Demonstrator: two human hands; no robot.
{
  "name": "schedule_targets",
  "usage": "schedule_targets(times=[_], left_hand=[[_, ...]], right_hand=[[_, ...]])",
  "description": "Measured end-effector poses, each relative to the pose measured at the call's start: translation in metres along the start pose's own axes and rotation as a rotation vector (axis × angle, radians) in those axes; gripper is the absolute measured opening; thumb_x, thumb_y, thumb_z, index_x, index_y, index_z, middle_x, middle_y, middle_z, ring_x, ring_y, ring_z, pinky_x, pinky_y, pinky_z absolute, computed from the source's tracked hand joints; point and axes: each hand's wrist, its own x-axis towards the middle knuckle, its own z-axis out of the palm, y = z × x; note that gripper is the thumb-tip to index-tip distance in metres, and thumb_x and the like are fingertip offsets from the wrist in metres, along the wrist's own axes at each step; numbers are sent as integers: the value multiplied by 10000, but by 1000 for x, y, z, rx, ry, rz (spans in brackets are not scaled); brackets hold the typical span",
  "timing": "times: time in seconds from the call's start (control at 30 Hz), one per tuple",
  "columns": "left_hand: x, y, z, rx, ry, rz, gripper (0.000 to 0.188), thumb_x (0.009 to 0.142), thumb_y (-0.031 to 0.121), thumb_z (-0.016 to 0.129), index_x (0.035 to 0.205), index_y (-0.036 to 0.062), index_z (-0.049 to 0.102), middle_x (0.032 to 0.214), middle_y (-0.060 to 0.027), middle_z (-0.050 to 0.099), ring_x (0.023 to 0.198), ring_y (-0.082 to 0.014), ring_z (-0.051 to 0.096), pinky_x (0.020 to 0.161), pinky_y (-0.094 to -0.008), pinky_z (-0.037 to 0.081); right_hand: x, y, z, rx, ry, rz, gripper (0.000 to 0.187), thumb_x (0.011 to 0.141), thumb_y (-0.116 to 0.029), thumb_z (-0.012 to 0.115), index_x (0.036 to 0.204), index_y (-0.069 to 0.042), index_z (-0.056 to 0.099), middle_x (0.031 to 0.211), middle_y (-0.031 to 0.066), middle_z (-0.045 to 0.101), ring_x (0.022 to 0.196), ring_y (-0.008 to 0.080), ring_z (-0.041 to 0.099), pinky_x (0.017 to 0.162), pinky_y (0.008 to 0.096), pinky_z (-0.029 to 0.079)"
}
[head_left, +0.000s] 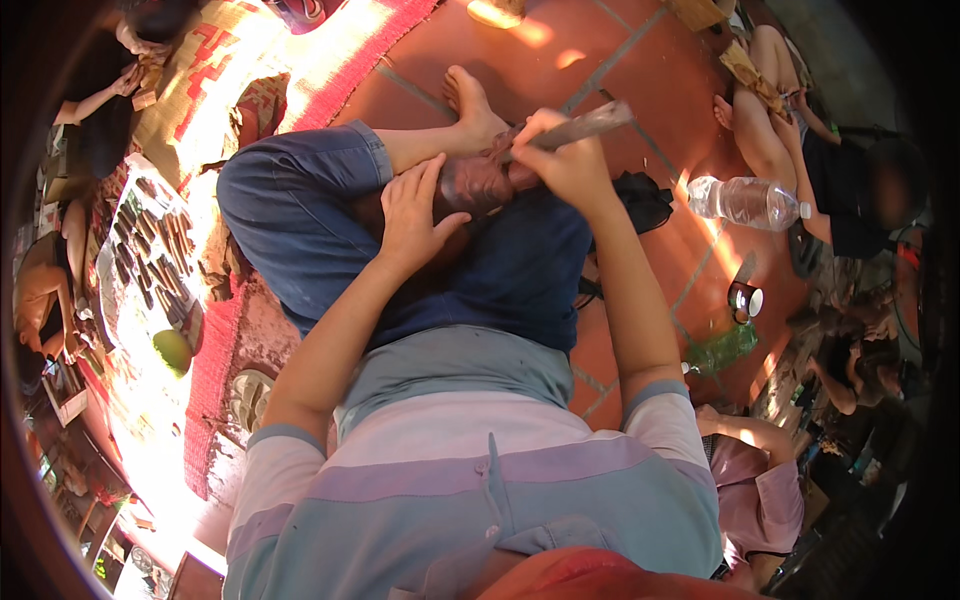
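Head view: left fingers (405,186) lie splayed against the brown wood (478,187), its long axis slanting up rightward, while right fingers (533,158) clench a stick (602,120) pointing upper right.

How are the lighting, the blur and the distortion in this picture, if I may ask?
Head view: strong sunlight washes out part of the red mat; head view: the brown stick in the right hand looks slightly smeared, perhaps by motion; head view: the scene curves toward a dark, rounded rim.
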Motion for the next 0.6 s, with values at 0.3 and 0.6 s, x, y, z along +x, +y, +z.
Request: schedule_targets(times=[0.3,0.6], left_hand=[[2,0,-1,11,1,13,872,696,317,806,1419,79,380,1335,-130,480,1242,-311,428,1060,-457,277],[1,0,-2,25,-10,15,877,702,318,802,1425,72,371,1341,-134,475,1241,-305,429,1057,-454,275]], right_hand=[[11,4,-4,-42,-50,146,86,755,8,701,787,-18,625,766,27,647,746,93,604,672,258,471],[8,-6,-3,-39,-8,127,83,740,-24,707,795,-23,644,721,28,650,701,81,604,617,260,468]])
